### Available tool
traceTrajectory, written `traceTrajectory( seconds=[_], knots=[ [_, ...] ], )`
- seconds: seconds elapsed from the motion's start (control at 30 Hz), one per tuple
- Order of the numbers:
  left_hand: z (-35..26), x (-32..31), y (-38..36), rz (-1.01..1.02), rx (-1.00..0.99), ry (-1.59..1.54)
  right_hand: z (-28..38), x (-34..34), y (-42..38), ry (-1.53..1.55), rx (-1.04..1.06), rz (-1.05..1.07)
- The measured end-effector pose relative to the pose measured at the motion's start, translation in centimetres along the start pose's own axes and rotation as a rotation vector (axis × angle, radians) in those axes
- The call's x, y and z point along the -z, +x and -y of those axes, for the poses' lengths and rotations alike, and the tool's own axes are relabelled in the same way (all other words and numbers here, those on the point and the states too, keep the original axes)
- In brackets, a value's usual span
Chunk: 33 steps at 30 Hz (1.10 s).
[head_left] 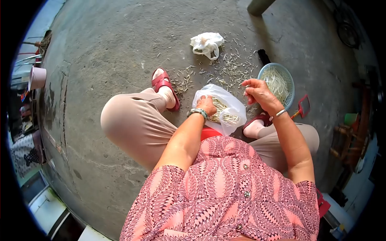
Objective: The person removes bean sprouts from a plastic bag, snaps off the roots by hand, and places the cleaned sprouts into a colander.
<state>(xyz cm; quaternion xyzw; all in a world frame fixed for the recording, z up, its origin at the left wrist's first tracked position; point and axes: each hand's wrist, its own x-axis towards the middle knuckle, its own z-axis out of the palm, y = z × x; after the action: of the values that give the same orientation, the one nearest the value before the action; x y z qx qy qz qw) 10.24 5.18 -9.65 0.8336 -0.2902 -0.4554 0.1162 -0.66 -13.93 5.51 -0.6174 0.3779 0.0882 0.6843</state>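
Note:
My left hand (207,105), with a beaded bracelet at the wrist, reaches into a white plastic bag (235,105) in front of my lap. Its fingers are closed among the bean sprouts (226,116) there; the fingertips are partly hidden. Raised to the right of the bag is my right hand (260,94), its fingers bent and apart, with nothing visible in them. Just beyond it stands a light blue plastic colander (292,86) holding long pale bean sprouts (276,82).
Small sprout scraps (233,66) lie scattered over the concrete floor (116,48). A crumpled white plastic bag (207,45) is farther out. A red-framed swatter (304,105) lies right of the colander, and a post (259,6) stands at the top.

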Motion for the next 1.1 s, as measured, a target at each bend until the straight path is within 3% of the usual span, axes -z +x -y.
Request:
traceTrajectory(
  seconds=[0.03, 0.13, 0.2, 0.27, 0.4, 0.63, 0.73, 0.87, 0.9, 1.1],
  knots=[
    [-0.4, 0.7, -0.5, 0.013, 0.036, 0.014, 0.0, 0.1, 0.1, -0.072, 0.006, -0.008],
    [-0.9, 1.1, -0.8, -0.001, 0.010, -0.031, -4.9, -1.6, 1.3, -0.711, 0.200, -0.003],
    [0.2, 0.4, 0.2, -0.040, -0.090, -0.144, -7.6, -4.7, 0.6, -0.987, 0.589, -0.051],
    [0.2, -0.1, 0.3, -0.057, -0.166, -0.126, -7.8, -7.0, 0.1, -1.145, 0.464, 0.208],
    [0.2, 0.2, 0.0, -0.015, -0.142, -0.134, -8.1, -7.6, 0.1, -1.295, 0.206, 0.245],
    [-0.5, 0.7, -0.1, -0.065, -0.063, -0.192, -10.4, -4.8, 1.5, -1.613, 0.082, 0.387],
    [-0.7, 1.3, -0.7, -0.072, -0.060, -0.191, -9.9, -4.6, 0.8, -1.536, 0.128, 0.167],
    [-0.7, 1.3, -0.9, -0.046, -0.079, -0.201, -11.6, -4.7, 1.5, -1.419, 0.159, 0.030],
    [-0.8, 1.3, -1.0, -0.038, -0.091, -0.202, -11.1, -4.7, 1.9, -1.420, -0.009, 0.098],
    [-0.7, 1.4, -1.2, -0.015, -0.083, -0.187, -12.2, -3.2, 1.5, -1.418, 0.042, 0.131]
  ],
)
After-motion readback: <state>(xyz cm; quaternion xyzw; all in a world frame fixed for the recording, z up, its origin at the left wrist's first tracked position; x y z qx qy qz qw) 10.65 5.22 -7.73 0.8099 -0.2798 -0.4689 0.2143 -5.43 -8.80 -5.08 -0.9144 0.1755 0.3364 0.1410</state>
